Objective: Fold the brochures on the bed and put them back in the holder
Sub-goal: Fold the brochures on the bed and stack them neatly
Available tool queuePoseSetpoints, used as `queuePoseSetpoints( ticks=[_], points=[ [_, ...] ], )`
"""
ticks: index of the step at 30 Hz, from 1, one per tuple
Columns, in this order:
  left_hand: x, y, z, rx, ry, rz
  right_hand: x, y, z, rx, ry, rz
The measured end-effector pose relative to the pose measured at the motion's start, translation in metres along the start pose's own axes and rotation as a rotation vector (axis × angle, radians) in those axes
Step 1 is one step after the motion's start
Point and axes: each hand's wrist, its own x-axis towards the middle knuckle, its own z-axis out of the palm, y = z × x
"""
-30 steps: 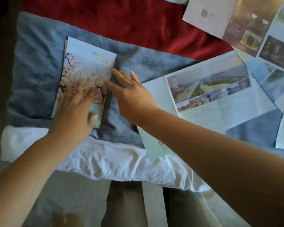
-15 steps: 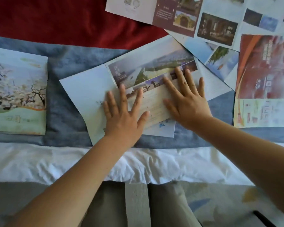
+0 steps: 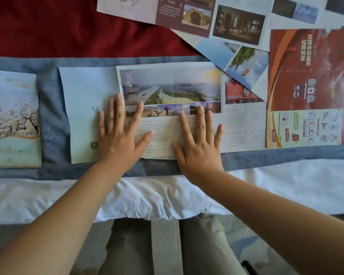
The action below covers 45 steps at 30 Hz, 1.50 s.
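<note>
An unfolded brochure with a river landscape photo (image 3: 167, 88) lies flat on the blue blanket (image 3: 50, 120), squared to the bed edge. My left hand (image 3: 120, 133) presses on its left-centre part with fingers spread and straight. My right hand (image 3: 199, 141) presses flat on its lower middle, fingers also straight. A folded brochure with a blossom tree picture (image 3: 12, 120) lies at the far left. No holder is in view.
A red-and-orange unfolded brochure (image 3: 308, 88) lies at the right. More open brochures, one maroon (image 3: 185, 12), overlap at the top right on the red bedspread (image 3: 68, 26). A white sheet (image 3: 147, 197) covers the bed's near edge; my legs stand below.
Both hands left the folded blossom brochure and moved right onto the landscape brochure. That brochure has turned from a slant to lie straight along the bed edge.
</note>
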Motion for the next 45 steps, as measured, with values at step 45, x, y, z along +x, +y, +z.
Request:
queuePoseSetpoints(
  ticks=[45],
  points=[
    [-0.017,-0.057,-0.028,-0.32,0.136,-0.385,0.057,-0.01,-0.001,-0.137,0.277,-0.184]
  ],
)
